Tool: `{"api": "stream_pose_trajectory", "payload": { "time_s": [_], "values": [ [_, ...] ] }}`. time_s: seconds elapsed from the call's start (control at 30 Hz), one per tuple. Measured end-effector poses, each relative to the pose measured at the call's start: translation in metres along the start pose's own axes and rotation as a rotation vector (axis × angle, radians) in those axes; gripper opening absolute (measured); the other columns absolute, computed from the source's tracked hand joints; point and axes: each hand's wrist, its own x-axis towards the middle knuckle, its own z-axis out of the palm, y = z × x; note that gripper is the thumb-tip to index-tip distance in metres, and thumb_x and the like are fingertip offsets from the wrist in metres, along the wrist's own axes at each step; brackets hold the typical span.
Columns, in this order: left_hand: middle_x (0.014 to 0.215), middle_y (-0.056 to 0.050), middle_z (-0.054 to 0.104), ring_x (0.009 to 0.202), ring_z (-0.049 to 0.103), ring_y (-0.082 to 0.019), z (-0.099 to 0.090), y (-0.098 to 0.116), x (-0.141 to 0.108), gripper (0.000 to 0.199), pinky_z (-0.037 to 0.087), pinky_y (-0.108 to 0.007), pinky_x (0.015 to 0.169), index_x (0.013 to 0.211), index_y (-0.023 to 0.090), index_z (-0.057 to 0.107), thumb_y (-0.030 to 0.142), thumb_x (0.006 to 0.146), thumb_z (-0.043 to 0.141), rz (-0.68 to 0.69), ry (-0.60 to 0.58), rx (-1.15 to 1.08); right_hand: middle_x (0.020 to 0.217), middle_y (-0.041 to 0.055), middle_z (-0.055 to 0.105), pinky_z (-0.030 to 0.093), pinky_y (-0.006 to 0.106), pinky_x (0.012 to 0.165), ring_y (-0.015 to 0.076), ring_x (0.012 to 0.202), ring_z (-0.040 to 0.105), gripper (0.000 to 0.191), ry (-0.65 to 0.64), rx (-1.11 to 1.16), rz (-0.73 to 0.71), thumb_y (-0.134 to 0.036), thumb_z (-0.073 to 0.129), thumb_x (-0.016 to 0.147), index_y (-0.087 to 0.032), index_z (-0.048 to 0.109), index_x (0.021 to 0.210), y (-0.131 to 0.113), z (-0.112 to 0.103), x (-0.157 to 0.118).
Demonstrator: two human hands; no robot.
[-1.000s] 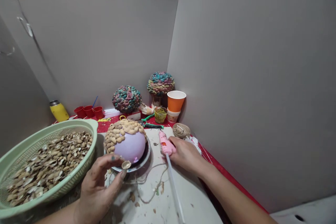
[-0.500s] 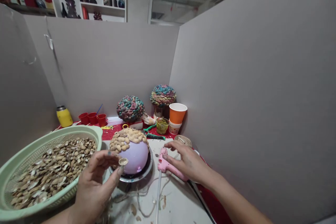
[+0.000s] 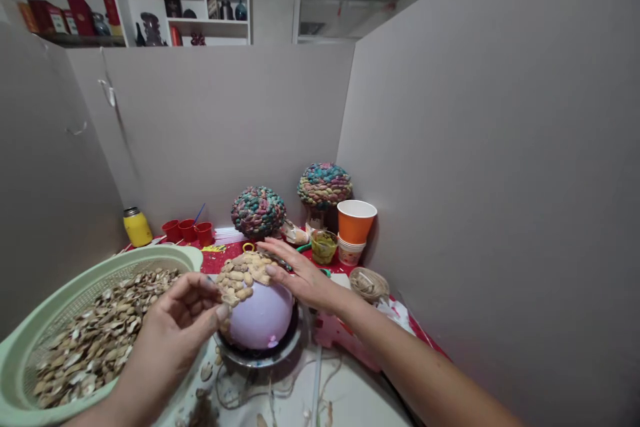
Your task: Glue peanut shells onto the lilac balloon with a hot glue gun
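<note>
Right hand (image 3: 305,280) has let go of the pink glue gun (image 3: 333,333), which it was gripping a second ago; the gun now lies on the table (image 3: 295,407) beneath the right forearm, its clear glue stick (image 3: 317,380) trailing toward the person. That hand is now spread open, palm down, over the upper far side of the purple balloon (image 3: 263,317), the fingers grasping nothing and apparently resting on the shell covering (image 3: 245,270). Left hand (image 3: 175,320) has carried its shell (image 3: 230,298) across to the left edge of that covering; thumb and fingertips are closed on it, though whether it touches the balloon cannot be told. Balloon sits in a metal bowl (image 3: 265,363), near side bare, knot facing the person. Assessment: with the gun down, the work appears to have passed from gluing to placing, the right hand steadying. Loose shells fill the green basket (image 3: 185,255) at left.
</note>
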Motion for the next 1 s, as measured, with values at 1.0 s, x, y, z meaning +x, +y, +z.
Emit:
{"api": "stream_pose_trajectory", "payload": {
  "time_s": [1.0],
  "values": [
    [0.054,0.006,0.05,0.047,0.042,-0.009,0.037,0.017,0.059,0.017,0.032,-0.02,0.044,0.065,0.018,0.052,0.028,0.064,0.065,-0.093,-0.351,0.506,0.121,0.0098,0.062,0.043,0.041,0.097,0.0259,0.11,0.056,0.039,0.189,-0.031,0.064,-0.043,0.049,0.094,-0.02,0.059,0.123,-0.004,0.021,-0.005]
  ]
}}
